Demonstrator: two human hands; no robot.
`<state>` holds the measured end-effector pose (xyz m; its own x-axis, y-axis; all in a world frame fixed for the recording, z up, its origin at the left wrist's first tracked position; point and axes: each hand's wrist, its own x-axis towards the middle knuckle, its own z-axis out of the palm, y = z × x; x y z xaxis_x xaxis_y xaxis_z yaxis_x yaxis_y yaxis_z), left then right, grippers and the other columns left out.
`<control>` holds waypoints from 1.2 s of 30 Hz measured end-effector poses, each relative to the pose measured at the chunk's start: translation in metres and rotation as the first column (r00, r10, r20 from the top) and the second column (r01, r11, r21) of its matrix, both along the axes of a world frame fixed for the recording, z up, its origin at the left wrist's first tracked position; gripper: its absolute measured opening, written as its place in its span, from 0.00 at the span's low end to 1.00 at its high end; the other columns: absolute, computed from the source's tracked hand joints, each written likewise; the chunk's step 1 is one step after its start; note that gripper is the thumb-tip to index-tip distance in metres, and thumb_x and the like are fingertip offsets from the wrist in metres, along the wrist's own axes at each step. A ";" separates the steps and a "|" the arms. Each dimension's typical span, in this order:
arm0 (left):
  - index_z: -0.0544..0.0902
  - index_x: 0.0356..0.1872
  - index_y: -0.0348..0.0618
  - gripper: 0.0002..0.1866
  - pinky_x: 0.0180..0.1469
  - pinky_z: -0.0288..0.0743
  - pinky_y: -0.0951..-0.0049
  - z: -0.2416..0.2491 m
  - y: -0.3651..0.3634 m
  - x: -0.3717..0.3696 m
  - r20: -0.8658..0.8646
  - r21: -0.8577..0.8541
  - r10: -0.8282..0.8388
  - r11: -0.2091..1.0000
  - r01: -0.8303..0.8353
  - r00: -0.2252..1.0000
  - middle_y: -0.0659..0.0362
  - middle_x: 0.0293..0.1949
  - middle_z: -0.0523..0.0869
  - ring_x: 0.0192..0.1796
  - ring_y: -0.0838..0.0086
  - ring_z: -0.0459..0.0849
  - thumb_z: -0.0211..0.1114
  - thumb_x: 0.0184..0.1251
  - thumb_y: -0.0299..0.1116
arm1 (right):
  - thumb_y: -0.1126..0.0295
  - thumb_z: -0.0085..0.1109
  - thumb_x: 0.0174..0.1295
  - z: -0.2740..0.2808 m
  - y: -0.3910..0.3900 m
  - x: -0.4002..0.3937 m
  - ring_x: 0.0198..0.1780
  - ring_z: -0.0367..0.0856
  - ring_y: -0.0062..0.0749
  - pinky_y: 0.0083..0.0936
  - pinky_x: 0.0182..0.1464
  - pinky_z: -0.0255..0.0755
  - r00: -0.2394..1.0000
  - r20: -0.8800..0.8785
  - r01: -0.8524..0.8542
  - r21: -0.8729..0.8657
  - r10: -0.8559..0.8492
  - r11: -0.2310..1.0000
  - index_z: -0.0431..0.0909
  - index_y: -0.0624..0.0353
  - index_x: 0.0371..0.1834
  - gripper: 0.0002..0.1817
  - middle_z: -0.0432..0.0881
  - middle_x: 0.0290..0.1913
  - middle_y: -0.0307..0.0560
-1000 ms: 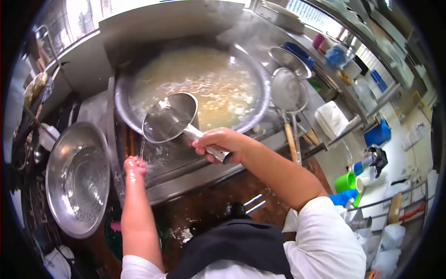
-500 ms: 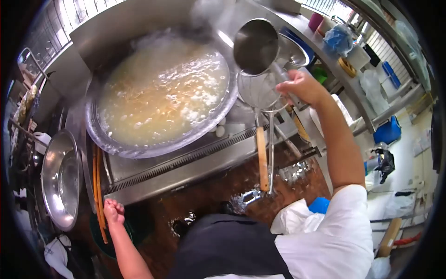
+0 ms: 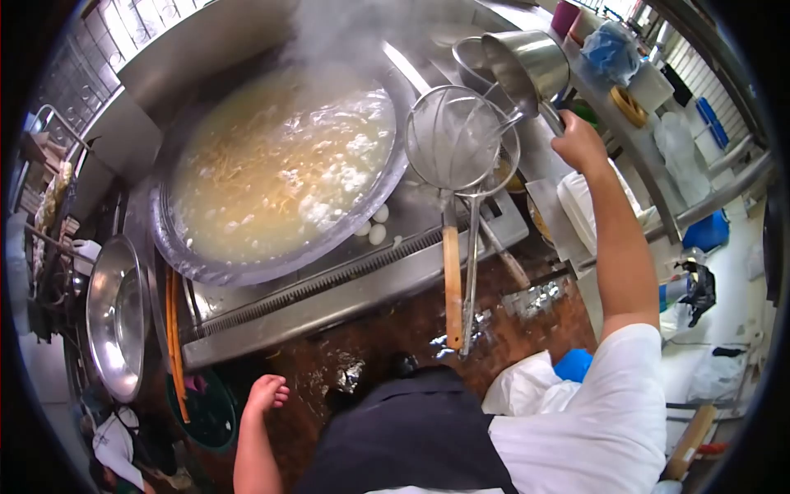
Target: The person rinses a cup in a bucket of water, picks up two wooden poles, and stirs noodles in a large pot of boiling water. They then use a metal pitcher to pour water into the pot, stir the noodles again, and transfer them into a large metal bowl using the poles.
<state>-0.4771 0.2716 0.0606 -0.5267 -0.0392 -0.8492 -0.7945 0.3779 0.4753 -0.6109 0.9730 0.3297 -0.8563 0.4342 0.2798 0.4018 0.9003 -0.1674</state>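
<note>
My right hand (image 3: pixel 578 142) is stretched out to the upper right, gripping the handle of a steel ladle pot (image 3: pixel 527 66) held above a metal bowl (image 3: pixel 473 58) on the counter. My left hand (image 3: pixel 265 393) hangs low near my waist, holding nothing, fingers loosely apart. A big steaming wok (image 3: pixel 280 173) full of boiling noodles and foamy broth fills the middle. Wire skimmers (image 3: pixel 457 140) with wooden handles lie across the stove edge to the right of the wok.
A large empty steel basin (image 3: pixel 115 317) sits at the left. Three white eggs (image 3: pixel 374 226) rest by the wok rim. Long orange chopsticks (image 3: pixel 173 329) lie along the stove's left side. A green bucket (image 3: pixel 210 416) stands on the floor. The cluttered counter (image 3: pixel 625 99) runs along the right.
My right hand carried the ladle pot from the wok's front edge up and to the right over the counter. My left hand dropped from the stove edge and opened.
</note>
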 end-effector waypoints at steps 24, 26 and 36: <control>0.57 0.71 0.38 0.46 0.68 0.60 0.64 0.113 -0.087 0.113 -0.503 0.832 0.454 0.484 0.271 0.736 0.50 0.68 0.65 0.68 0.63 0.68 0.62 0.61 0.60 | 0.65 0.67 0.55 -0.029 -0.596 0.165 0.36 0.79 0.22 0.25 0.39 0.77 0.379 -0.039 -0.103 -0.995 0.925 0.000 0.75 0.63 0.54 0.25 0.82 0.38 0.43; 0.61 0.66 0.32 0.41 0.69 0.60 0.61 0.132 -0.114 0.138 -0.432 0.857 0.732 0.514 -0.012 0.527 0.43 0.65 0.69 0.66 0.60 0.69 0.60 0.65 0.57 | 0.61 0.62 0.52 -0.060 -0.690 0.188 0.44 0.82 0.47 0.34 0.48 0.75 0.215 -0.156 -0.458 -0.888 0.964 -0.041 0.75 0.65 0.55 0.28 0.83 0.41 0.59; 0.70 0.41 0.43 0.10 0.24 0.78 0.71 0.039 -0.321 0.226 -0.322 0.528 0.944 0.237 -0.816 0.067 0.58 0.24 0.75 0.23 0.74 0.77 0.58 0.60 0.23 | 0.52 0.63 0.57 -0.129 -0.769 0.213 0.50 0.83 0.44 0.33 0.53 0.75 -0.021 0.345 -0.438 -0.847 0.938 0.302 0.76 0.53 0.57 0.27 0.84 0.47 0.51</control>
